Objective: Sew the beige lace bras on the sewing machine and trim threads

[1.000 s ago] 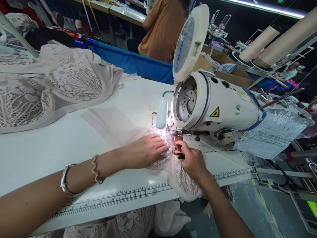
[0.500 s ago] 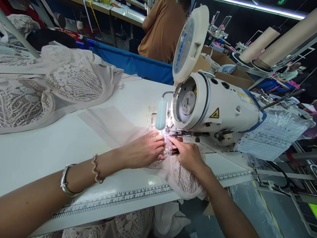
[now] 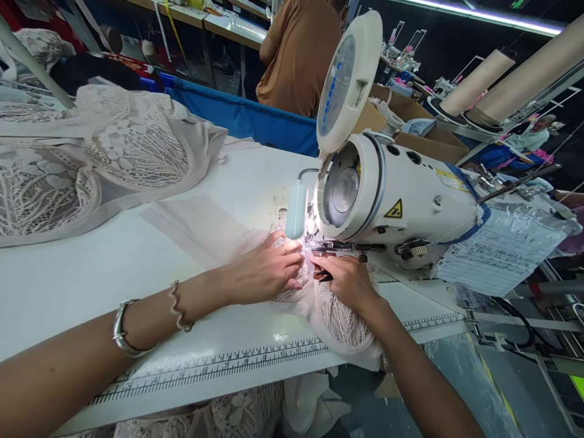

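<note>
A pale pink lace bra (image 3: pixel 343 317) lies under the needle area of a white sewing machine (image 3: pixel 410 182), one cup hanging at the table's front edge. My left hand (image 3: pixel 269 267) presses its bent fingers onto the lace left of the needle, gripping the cloth. On the other side my right hand (image 3: pixel 349 281) is closed on the bra, its index finger pointing to the lit needle spot. A small dark pointed object (image 3: pixel 323 275) shows under its fingers; its kind is unclear. A pale green lamp (image 3: pixel 296 212) partly hides the stitching point. Sheer fabric (image 3: pixel 196 228) trails leftward.
More lace bras (image 3: pixel 137 146) are piled on the left of the white table (image 3: pixel 182 340), which has a printed ruler along its front edge. The machine's round cover (image 3: pixel 349 82) stands open. A co-worker in a brown top (image 3: pixel 298 58) sits behind a blue cloth bin (image 3: pixel 241 112).
My right hand has shifted slightly, its fingers drawn closer together. My left hand has edged left and up. The bra's cup has moved a little right, and the disc in the machine head looks different.
</note>
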Motion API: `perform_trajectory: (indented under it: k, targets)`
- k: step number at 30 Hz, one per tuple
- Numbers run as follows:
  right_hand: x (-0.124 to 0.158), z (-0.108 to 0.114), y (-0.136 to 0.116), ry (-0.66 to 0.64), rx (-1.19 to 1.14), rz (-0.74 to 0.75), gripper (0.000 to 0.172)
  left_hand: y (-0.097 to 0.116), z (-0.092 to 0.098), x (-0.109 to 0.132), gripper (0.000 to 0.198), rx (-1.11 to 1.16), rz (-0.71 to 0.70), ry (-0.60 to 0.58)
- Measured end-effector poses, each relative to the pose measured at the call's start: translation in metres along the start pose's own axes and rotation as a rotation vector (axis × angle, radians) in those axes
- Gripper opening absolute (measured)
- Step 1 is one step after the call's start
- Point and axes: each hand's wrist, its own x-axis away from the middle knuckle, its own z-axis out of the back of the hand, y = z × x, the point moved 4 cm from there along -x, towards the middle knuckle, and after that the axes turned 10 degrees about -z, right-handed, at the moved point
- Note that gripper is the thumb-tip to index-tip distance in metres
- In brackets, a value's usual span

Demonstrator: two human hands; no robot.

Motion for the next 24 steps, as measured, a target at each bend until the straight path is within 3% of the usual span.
perform_trajectory:
  k: [5,9,14,16,19,21,24]
  targets:
    - [-0.005,0.0,0.003,0.014,0.027,0.047,0.057,-0.003,0.0,0.0,0.034,-0.056,-0.009,-0.047]
    - [-0.012,-0.001,0.005,0.021,0.031,0.099,0.049,-0.004,0.0,-0.001,0.039,-0.08,-0.018,-0.053]
    - [-0.001,0.007,0.015,0.066,-0.062,0.036,0.02,-0.001,-0.002,-0.002,0.052,-0.032,-0.012,-0.054]
    - [0.008,0.011,0.019,0.006,-0.14,-0.007,0.011,0.0,-0.002,-0.002,0.055,-0.028,-0.006,-0.041]
    - [0.021,0.012,0.019,-0.131,-0.206,-0.028,0.014,0.002,-0.003,-0.002,0.057,-0.034,0.015,-0.034]
    - [0.027,0.012,0.018,-0.116,-0.179,-0.055,0.008,0.003,-0.004,-0.003,0.052,-0.038,0.027,-0.035]
    - [0.028,0.012,0.016,-0.034,-0.133,-0.08,0.031,0.005,-0.006,-0.003,0.043,-0.079,0.007,-0.044]
